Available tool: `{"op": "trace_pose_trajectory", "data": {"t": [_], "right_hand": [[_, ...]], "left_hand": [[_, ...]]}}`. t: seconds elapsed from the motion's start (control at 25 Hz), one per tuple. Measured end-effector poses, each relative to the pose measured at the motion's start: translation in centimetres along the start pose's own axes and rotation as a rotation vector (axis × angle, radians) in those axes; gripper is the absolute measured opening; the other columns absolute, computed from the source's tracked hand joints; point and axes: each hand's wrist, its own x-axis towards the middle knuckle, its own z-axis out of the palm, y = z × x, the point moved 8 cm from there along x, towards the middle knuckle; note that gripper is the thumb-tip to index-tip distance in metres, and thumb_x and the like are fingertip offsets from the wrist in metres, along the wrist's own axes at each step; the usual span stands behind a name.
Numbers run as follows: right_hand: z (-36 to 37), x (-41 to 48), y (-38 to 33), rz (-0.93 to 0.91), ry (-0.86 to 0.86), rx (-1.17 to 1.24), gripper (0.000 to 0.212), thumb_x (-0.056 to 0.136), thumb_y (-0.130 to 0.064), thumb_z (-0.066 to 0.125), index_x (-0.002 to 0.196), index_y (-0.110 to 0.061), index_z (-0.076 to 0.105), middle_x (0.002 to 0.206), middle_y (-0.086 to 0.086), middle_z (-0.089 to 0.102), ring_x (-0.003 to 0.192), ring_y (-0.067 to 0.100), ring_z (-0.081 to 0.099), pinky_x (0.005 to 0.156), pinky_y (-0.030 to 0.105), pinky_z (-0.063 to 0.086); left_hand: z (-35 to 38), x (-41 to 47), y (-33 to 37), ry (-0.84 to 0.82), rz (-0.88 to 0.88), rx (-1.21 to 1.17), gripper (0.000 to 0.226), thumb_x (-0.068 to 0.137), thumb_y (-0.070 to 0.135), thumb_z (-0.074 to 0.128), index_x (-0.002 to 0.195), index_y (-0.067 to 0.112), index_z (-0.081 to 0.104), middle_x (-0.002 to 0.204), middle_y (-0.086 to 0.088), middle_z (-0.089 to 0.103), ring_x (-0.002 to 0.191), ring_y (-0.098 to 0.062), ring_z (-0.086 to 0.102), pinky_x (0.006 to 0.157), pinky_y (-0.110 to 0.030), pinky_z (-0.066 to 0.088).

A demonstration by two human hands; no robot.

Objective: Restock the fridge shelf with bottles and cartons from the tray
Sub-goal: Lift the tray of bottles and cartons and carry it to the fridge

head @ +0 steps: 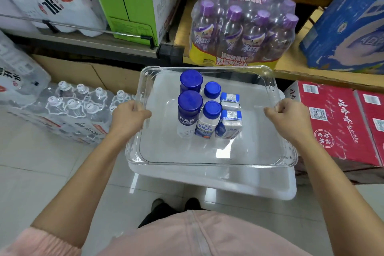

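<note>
A clear plastic tray (209,160) is held level in front of me. My left hand (128,116) grips its left rim and my right hand (288,118) grips its right rim. In the middle of the tray stand two tall blue-capped bottles (188,114), two shorter white bottles with blue caps (208,119), and two small blue-and-white cartons (229,122), grouped close together. No fridge shelf is in view.
A white lidded bin (218,185) sits under the tray on the tiled floor. A shrink-wrapped pack of purple-capped bottles (241,27) stands on a wooden shelf ahead. Water-bottle packs (79,110) lie to the left, red cartons (340,122) right, a blue box (349,27) upper right.
</note>
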Motion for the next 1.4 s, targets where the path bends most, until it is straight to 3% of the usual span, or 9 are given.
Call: {"op": "trace_pose_trajectory", "data": {"t": [0.2,0.32,0.44,0.64,0.84,1.0,1.16,1.24,1.4], "right_hand": [[-0.7,0.5,-8.8,-0.148,0.01,-0.014,0.038,0.079,-0.021,0.067,0.062,0.009,0.051,0.056,0.019,0.049,0.054,0.024,0.043,0.052,0.033,0.035],[0.1,0.6,-15.5,-0.257,0.018,-0.001,0.04,0.076,-0.021,0.069,0.058,0.009,0.048,0.05,0.012,0.041,0.047,0.02,0.035,0.047,0.028,0.03],[3.3,-0.1,-22.8,-0.347,0.003,0.052,0.037,0.073,-0.022,0.07,0.056,0.004,0.05,0.046,0.008,0.043,0.046,0.018,0.039,0.049,0.025,0.033],[13.0,-2.7,-34.2,-0.463,-0.114,0.136,0.04,0.073,-0.02,0.071,0.056,0.009,0.049,0.046,0.012,0.039,0.046,0.023,0.035,0.047,0.03,0.03],[23.8,-5.6,-44.7,-0.559,-0.279,0.181,0.038,0.072,-0.02,0.071,0.055,0.005,0.048,0.048,0.02,0.045,0.048,0.024,0.039,0.051,0.033,0.036],[32.4,-6.7,-53.8,-0.654,-0.387,0.18,0.037,0.071,-0.018,0.072,0.058,0.007,0.049,0.047,0.005,0.039,0.045,0.017,0.033,0.042,0.028,0.03],[41.7,-7.6,-64.8,-0.793,-0.487,0.165,0.035,0.07,-0.02,0.073,0.052,0.0,0.051,0.045,0.003,0.043,0.044,0.014,0.039,0.044,0.027,0.033],[46.1,-8.2,-70.9,-0.885,-0.536,0.172,0.04,0.071,-0.019,0.074,0.047,-0.006,0.045,0.04,0.0,0.038,0.04,0.012,0.036,0.037,0.016,0.029],[52.9,-10.4,-82.0,-1.022,-0.641,0.184,0.044,0.075,-0.02,0.07,0.046,-0.011,0.038,0.04,0.002,0.035,0.038,0.013,0.031,0.038,0.014,0.031]], "left_hand": [[-8.8,-1.8,0.0,0.182,0.01,-0.006,0.036,0.07,0.016,0.07,0.051,0.017,0.039,0.049,-0.002,0.047,0.048,-0.018,0.044,0.05,-0.027,0.034],[-15.5,-2.1,-1.2,0.294,0.006,-0.027,0.037,0.068,0.017,0.071,0.049,0.017,0.039,0.049,-0.001,0.046,0.048,-0.018,0.044,0.049,-0.028,0.033],[-22.5,-2.9,-3.9,0.403,-0.02,0.041,0.032,0.07,0.021,0.072,0.054,0.013,0.045,0.051,-0.005,0.049,0.049,-0.022,0.045,0.05,-0.03,0.033],[-33.5,-3.9,-10.5,0.534,-0.117,0.11,0.031,0.072,0.023,0.073,0.054,0.01,0.05,0.053,-0.011,0.054,0.057,-0.03,0.052,0.049,-0.028,0.034],[-42.7,-4.4,-18.6,0.633,-0.264,0.163,0.032,0.074,0.025,0.07,0.073,-0.005,0.059,0.075,-0.03,0.065,0.072,-0.04,0.062,0.064,-0.042,0.046],[-48.3,-3.8,-24.7,0.711,-0.372,0.163,0.033,0.071,0.031,0.069,0.059,0.007,0.051,0.06,-0.016,0.059,0.065,-0.035,0.058,0.059,-0.037,0.038],[-53.8,-2.2,-31.1,0.856,-0.531,0.098,0.028,0.072,0.022,0.071,0.059,0.006,0.052,0.052,-0.005,0.051,0.055,-0.028,0.052,0.052,-0.032,0.037],[-56.4,-1.1,-33.9,0.944,-0.586,0.057,0.026,0.071,0.019,0.07,0.059,0.004,0.052,0.05,-0.004,0.049,0.049,-0.021,0.046,0.049,-0.029,0.035],[-61.7,0.5,-37.8,1.108,-0.674,0.018,0.034,0.07,0.02,0.07,0.051,0.015,0.043,0.047,0.0,0.042,0.045,-0.016,0.04,0.046,-0.025,0.028]]}}
